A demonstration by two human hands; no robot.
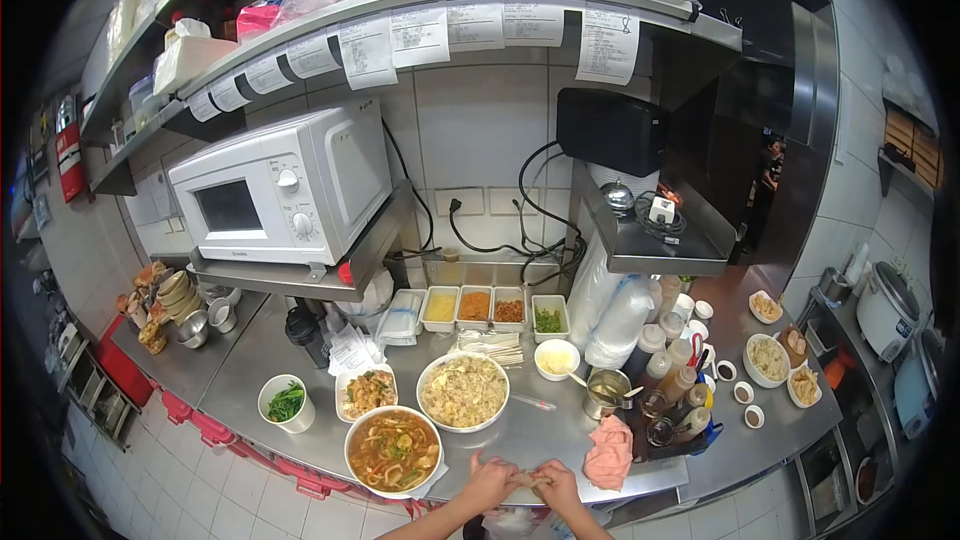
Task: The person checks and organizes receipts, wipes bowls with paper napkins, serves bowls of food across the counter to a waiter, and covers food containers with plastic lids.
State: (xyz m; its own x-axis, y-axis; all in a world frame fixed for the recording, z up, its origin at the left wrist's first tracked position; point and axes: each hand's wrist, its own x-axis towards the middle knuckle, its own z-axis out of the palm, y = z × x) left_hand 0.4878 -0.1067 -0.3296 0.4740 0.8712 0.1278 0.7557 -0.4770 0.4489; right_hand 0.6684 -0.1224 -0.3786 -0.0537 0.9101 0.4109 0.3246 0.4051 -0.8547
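Observation:
My left hand (490, 483) and my right hand (557, 483) are close together at the counter's front edge. The fingers of both are pinched around something small and pale between them, too small to make out. Left of my left hand stands a bowl of noodle soup (394, 452) with reddish broth. Behind it are a white bowl of fried rice (463, 392) and a tray of mixed food (366, 393). A pink cloth (608, 454) lies crumpled to the right of my right hand.
A cup of greens (286, 402) stands at left. Topping containers (474, 308) line the back, below a microwave (285, 185) on a shelf. Sauce bottles (675, 385) crowd the right, near a ladle pot (605, 395). Farther right are bowls of food (767, 360). Order slips (418, 36) hang above.

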